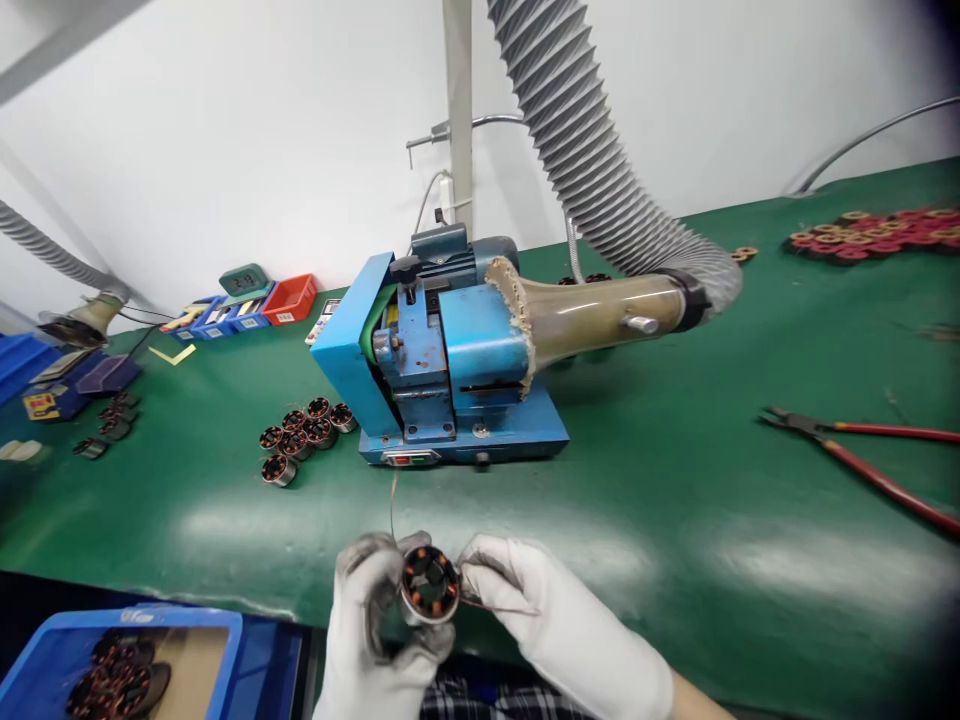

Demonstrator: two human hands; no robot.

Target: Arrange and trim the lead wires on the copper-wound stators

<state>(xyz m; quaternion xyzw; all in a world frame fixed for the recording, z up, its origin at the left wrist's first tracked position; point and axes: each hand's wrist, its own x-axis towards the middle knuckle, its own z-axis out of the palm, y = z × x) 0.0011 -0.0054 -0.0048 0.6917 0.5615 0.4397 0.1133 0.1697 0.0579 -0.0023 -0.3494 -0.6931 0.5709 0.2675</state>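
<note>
Now, wound ring (pixel 431 606): held above the near edge of the bench (pixel 675 570), in front of the blue machine (pixel 487 340), open face upward.
Left hand (pixel 379 620): curled around the ring's left side, gripping it.
Right hand (pixel 517 585): fingers pinched on a thin wire (pixel 499 607) at the ring's right edge.
Good handling: probably steady left grip, light right pull, no kinks.

Your left glove (pixel 367 615) is white with grey fingertips, your right glove (pixel 525 590) mostly white. Your stator (pixel 430 610) is silver outside, black and copper inside. You see a green bench (pixel 690 470), blue machine (pixel 487 345), grey hose (pixel 581 130) and red plier handles (pixel 885 488); your clothing (pixel 459 702) is dark with white checks.
</note>
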